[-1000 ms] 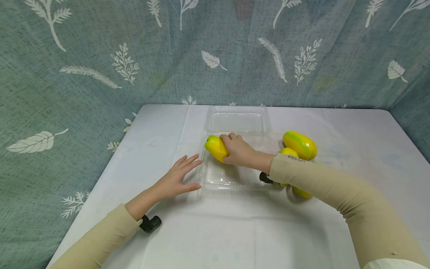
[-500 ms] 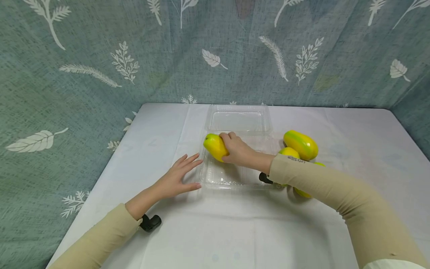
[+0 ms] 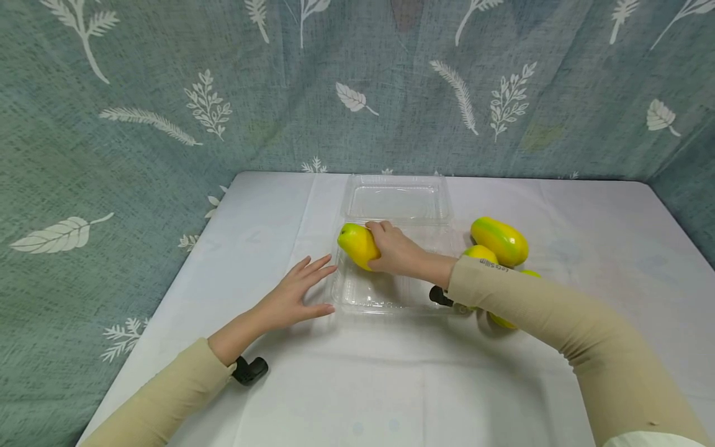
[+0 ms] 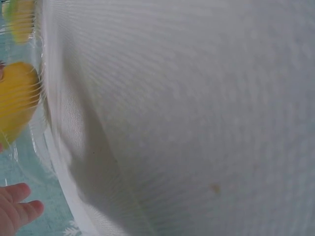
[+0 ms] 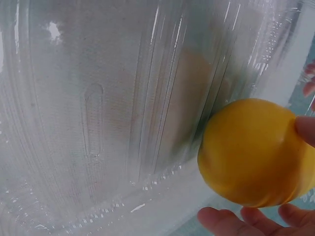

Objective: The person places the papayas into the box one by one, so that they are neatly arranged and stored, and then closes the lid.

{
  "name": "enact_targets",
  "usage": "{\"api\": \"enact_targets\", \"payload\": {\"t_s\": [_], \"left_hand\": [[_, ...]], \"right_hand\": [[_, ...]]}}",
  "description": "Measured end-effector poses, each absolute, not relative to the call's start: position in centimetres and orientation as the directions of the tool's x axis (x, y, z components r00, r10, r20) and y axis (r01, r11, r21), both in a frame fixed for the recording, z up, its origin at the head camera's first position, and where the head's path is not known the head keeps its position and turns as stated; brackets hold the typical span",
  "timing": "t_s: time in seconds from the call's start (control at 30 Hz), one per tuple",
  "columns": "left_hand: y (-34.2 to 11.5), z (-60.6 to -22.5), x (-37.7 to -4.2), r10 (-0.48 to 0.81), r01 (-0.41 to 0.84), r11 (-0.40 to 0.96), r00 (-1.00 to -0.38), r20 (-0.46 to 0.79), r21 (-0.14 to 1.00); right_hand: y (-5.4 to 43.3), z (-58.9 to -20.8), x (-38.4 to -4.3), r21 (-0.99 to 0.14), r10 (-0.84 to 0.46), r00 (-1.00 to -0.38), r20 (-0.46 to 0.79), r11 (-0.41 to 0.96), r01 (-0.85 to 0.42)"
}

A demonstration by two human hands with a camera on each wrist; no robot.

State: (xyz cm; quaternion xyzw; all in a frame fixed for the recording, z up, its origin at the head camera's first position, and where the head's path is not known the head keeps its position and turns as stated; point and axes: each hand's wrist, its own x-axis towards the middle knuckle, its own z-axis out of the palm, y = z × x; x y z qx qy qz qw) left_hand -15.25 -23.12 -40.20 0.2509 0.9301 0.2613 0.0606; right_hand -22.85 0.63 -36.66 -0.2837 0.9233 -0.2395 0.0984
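My right hand (image 3: 399,251) grips a yellow papaya (image 3: 357,246) with a green tip, over the left part of a clear plastic clamshell box (image 3: 385,298). In the right wrist view, the thumb and fingertips (image 5: 224,220) lie around the papaya's rounded end. Whether its underside touches the box floor I cannot tell. My left hand (image 3: 293,299) stays beside the box's left edge, fingers spread, holding nothing. Only some of its fingertips (image 4: 32,209) show at the lower left of the left wrist view.
The box's lid (image 3: 396,202) lies folded back behind it. Several more papayas (image 3: 499,241) lie right of the box, partly hidden by my right sleeve (image 3: 530,304). A white cloth covers the table (image 3: 346,385); a patterned curtain (image 3: 391,87) hangs behind.
The papaya in my right hand has shifted very slightly to the left. My left hand has stayed in place.
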Motion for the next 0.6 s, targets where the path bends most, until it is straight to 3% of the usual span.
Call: {"api": "enact_targets", "payload": {"t_s": [0.6], "left_hand": [[-23.05, -39.98, -15.26, 0.495, 0.427, 0.744, -0.869, 0.006, 0.514]], "right_hand": [[0.79, -36.63, -22.98, -0.51, -0.558, -0.824, -0.096, 0.739, -0.44]]}}
